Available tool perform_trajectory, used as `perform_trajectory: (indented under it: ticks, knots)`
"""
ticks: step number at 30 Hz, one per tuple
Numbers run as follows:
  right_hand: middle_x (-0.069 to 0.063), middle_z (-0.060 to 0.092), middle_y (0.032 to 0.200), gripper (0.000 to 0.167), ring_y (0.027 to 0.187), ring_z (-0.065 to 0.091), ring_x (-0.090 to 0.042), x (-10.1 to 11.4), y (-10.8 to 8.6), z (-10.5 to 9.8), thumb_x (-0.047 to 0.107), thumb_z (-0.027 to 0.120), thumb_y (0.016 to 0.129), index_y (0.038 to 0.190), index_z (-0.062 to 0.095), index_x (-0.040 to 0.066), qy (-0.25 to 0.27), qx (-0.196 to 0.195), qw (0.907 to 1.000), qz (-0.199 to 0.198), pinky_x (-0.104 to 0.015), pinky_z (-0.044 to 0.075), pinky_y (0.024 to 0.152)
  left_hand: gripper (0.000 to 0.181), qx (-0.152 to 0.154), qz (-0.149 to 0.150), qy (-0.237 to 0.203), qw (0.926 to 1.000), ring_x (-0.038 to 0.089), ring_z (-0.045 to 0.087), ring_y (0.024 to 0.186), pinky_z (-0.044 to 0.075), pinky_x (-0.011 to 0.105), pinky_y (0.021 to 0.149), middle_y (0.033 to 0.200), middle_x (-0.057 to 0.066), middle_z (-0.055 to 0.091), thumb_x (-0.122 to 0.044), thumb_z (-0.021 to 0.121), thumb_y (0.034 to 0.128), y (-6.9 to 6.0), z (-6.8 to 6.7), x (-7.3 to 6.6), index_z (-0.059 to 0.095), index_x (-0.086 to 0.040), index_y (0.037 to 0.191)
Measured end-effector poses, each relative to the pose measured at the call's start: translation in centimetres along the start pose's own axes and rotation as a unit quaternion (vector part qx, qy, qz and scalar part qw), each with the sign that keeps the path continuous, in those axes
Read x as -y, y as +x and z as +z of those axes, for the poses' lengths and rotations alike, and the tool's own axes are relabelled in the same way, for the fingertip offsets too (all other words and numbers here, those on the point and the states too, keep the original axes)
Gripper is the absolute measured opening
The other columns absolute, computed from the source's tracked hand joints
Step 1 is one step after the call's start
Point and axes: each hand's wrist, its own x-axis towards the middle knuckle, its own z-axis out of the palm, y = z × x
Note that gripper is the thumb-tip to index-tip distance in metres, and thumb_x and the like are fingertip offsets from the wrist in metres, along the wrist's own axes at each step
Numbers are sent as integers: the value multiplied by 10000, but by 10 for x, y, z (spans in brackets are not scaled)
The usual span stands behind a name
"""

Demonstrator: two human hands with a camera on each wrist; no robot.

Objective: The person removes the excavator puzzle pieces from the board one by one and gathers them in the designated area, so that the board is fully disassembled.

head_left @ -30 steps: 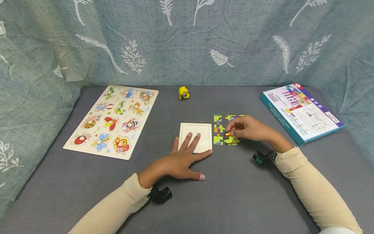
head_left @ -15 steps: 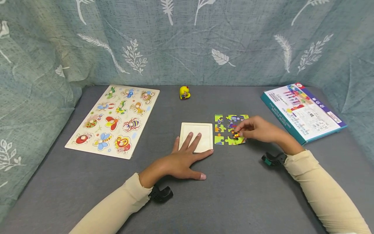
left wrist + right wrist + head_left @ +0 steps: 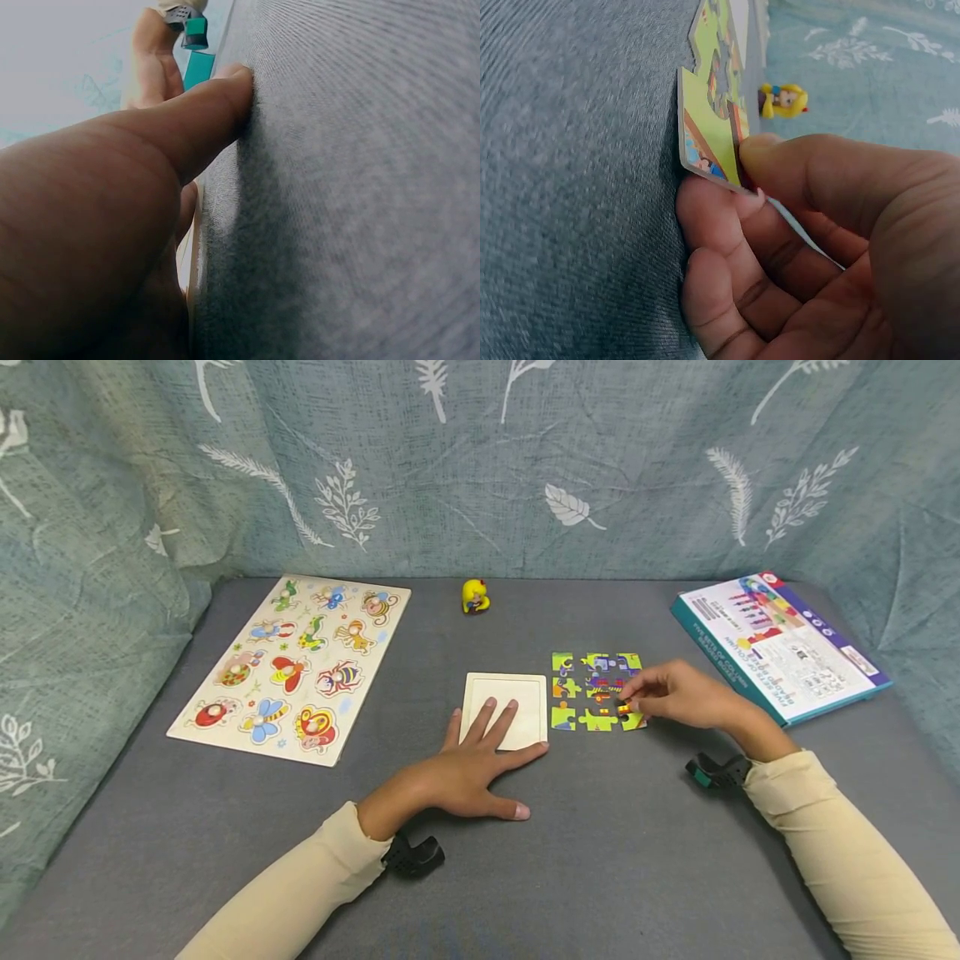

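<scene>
My left hand [image 3: 468, 781] lies spread, its fingers across a pale square wooden puzzle tray [image 3: 528, 693], thumb on the grey table. In the left wrist view the left thumb [image 3: 202, 112] touches the cloth. To the right of the tray, loose jigsaw pieces [image 3: 600, 721] lie in spaced rows, green, purple and orange. My right hand [image 3: 686, 693] pinches a red-and-yellow puzzle piece [image 3: 624, 708] at the right side of the rows. In the right wrist view a green corner piece [image 3: 709, 124] lies by the thumb and fingers; the pinched piece is mostly hidden there.
An insect picture board [image 3: 288, 668] lies at the left. A small yellow-haired figurine [image 3: 475, 597] stands at the back. On the right lies a teal-edged box [image 3: 780, 647]. A leaf-patterned curtain [image 3: 480, 468] hangs behind the table.
My right hand has moved right along the puzzle rows, with the red-and-yellow piece in its fingers. Pieces it covered before now show. The left hand has stayed in place.
</scene>
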Motion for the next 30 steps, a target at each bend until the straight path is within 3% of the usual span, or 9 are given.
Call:
perform_trajectory:
  ticks: [10, 19, 25, 30]
  knots:
    - [-57, 703, 953, 136, 757, 567, -83, 2, -3, 2, -25, 613, 927, 1026, 706, -15, -491, -145, 9987, -72, -246, 469, 654, 812, 27, 1, -7, 10000, 293, -290, 1402, -166, 638, 1039, 1602, 88, -177, -633, 593, 873, 1, 0, -1, 226, -372, 1548]
    - [-63, 698, 934, 177, 745, 602, -156, 7, -5, -2, 22, 611, 944, 1090, 681, -49, -491, -127, 9987, 104, -286, 495, 636, 808, -79, 49, -78, 9999, 277, -295, 1403, -186, 622, 1035, 1603, 74, -182, -636, 599, 866, 1, 3, 1, 239, -383, 1544]
    - [-78, 700, 989, 178, 805, 618, -173, 12, -2, -2, 19, 607, 951, 1101, 680, -42, -528, 59, 9986, 72, -292, 500, 663, 757, -302, 170, -319, 9989, 273, -267, 1416, -176, 610, 1048, 1612, 87, -131, -575, 599, 900, -5, 5, 5, 275, -342, 1544]
    - [-63, 694, 994, 188, 804, 612, -162, 14, -4, -2, 49, 601, 963, 1115, 678, -31, -604, 252, 9978, 70, -298, 494, 666, 709, -586, 281, -877, 9940, 289, -148, 1453, -81, 565, 1108, 1619, 125, -30, -494, 606, 932, -18, 5, 12, 320, -266, 1539]
